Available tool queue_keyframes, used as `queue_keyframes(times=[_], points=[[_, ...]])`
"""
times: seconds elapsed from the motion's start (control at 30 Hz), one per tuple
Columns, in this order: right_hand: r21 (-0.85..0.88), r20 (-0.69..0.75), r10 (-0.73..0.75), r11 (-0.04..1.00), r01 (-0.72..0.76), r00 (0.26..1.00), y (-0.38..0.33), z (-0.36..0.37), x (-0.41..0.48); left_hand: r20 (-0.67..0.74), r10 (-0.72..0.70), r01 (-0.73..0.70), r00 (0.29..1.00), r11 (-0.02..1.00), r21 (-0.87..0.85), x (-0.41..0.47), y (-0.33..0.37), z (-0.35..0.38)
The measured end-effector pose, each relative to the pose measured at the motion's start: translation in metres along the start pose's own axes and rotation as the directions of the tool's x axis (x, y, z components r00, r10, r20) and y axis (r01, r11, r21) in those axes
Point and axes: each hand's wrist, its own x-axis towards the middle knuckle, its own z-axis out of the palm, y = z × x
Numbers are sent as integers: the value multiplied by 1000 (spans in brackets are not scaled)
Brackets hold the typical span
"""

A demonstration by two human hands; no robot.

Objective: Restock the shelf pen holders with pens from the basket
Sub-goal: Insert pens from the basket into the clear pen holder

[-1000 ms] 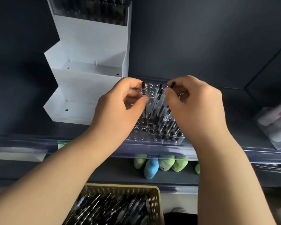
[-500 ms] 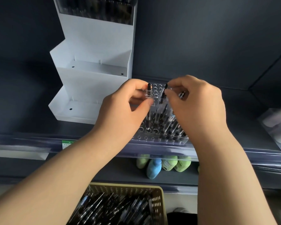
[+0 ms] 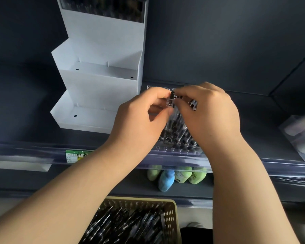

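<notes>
A clear perforated pen holder (image 3: pixel 176 150) stands on the dark shelf, with several black-capped pens (image 3: pixel 174 127) upright in its holes. My left hand (image 3: pixel 139 120) pinches the top of one pen (image 3: pixel 171 101) above the holder. My right hand (image 3: pixel 209 113) sits beside it, fingertips on the same cluster of pen tops, with another pen (image 3: pixel 193 104) held under its fingers. The two hands touch over the holder and hide its back rows. A tan basket (image 3: pixel 173 219) full of black pens lies below, at the bottom centre.
A white stepped display stand (image 3: pixel 99 95) sits left of the holder, its lower tiers bare. A green price label (image 3: pixel 76 155) is on the shelf rail. Green and blue bottles (image 3: pixel 176 176) stand on the lower shelf. A clear packet (image 3: pixel 301 136) lies at the right.
My hands have closed in on each other over the holder, and the right hand's fingertips now meet the pen top that the left hand pinches. The view shifted slightly.
</notes>
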Motion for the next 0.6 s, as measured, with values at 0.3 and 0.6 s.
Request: queue_keyframes(times=[0.3, 0.6], points=[[-125, -15, 26, 992, -28, 1000, 3, -3, 1, -36, -5, 5, 999, 1000, -4, 1, -1, 0], [-3, -70, 29, 1000, -30, 997, 1, -11, -1, -17, 7, -8, 1000, 999, -39, -2, -2, 6]])
